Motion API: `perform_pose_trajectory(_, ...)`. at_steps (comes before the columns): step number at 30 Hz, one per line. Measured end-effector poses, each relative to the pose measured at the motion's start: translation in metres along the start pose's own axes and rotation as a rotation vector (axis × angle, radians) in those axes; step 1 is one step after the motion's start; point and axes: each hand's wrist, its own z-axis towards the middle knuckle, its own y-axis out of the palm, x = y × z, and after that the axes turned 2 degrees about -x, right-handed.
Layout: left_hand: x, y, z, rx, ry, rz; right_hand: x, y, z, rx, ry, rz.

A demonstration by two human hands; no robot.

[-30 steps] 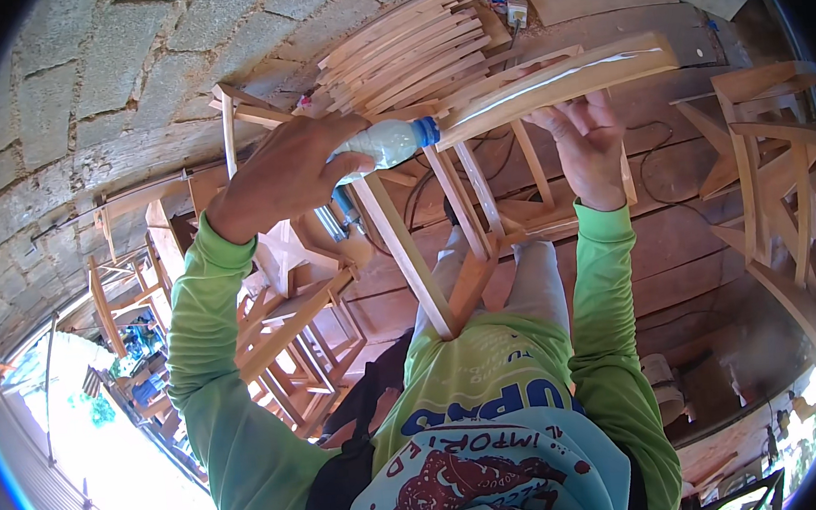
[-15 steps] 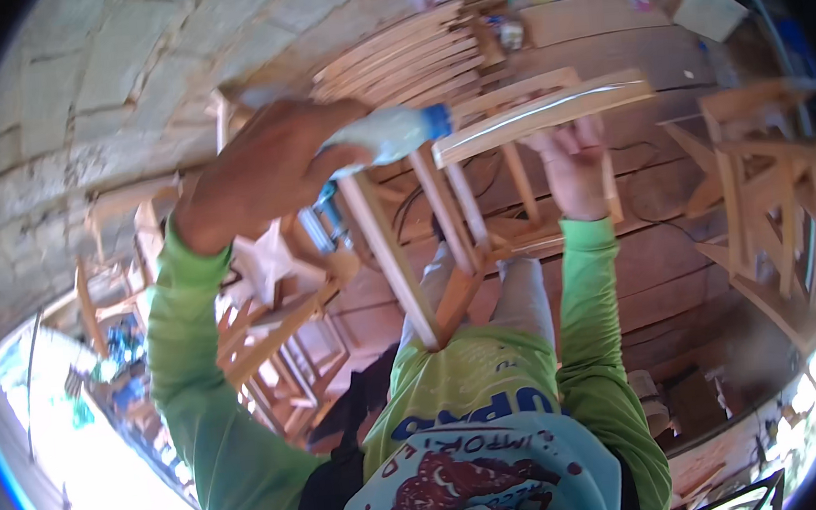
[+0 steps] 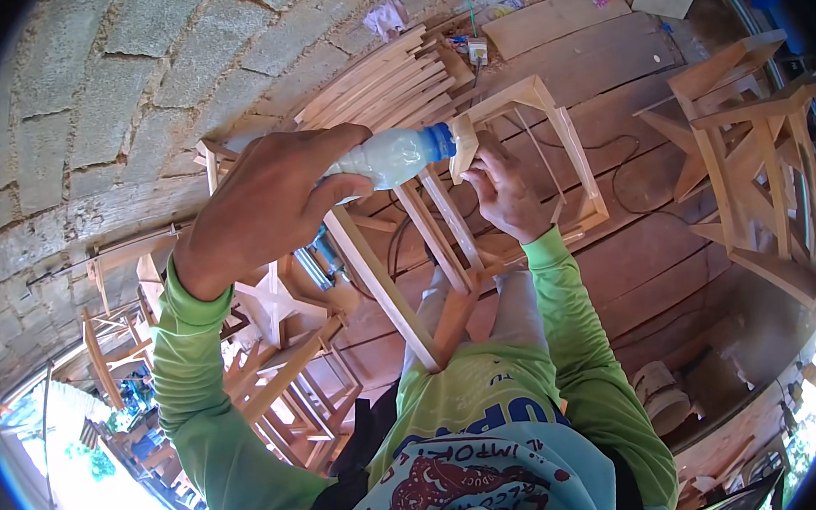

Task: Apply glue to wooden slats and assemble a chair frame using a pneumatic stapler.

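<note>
My left hand [image 3: 264,194] is wrapped round a clear plastic bottle [image 3: 389,162] with whitish contents, tipped sideways with its blue cap toward the right. Right by the cap is a short-looking end of a wooden piece [image 3: 464,147], pinched in the fingers of my right hand [image 3: 511,197]. Whether cap and wood touch, I cannot tell. Below both hands a wooden frame [image 3: 384,290] with long legs leans against my lap. Its far part, a squared wooden section [image 3: 572,151], reaches out beyond my right hand.
A stack of wooden slats [image 3: 380,85] lies by the block wall [image 3: 146,93]. More wooden frames [image 3: 740,152] stand at the right, others [image 3: 287,360] at the left. A white bucket [image 3: 662,396] is at lower right, and a cable [image 3: 628,185] crosses the plank floor [image 3: 612,287].
The wooden piece, earlier held lengthwise with a shiny line along it, is now turned end-on to the bottle cap. My right hand has come left and lower, closer to the bottle.
</note>
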Motion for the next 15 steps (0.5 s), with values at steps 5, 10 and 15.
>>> perform_pose_trajectory(5, 0.003, 0.007, 0.010, -0.014, 0.017, 0.025, -0.013, -0.010, 0.006, -0.011, -0.059, -0.014)
perform_pose_trajectory(10, 0.004, 0.012, 0.009, -0.059, -0.010, 0.029, -0.001, -0.013, 0.000, 0.016, -0.091, -0.026)
perform_pose_trajectory(15, 0.001, 0.018, 0.001, 0.054, -0.023, -0.132, 0.011, -0.014, -0.009, 0.010, 0.166, 0.361)
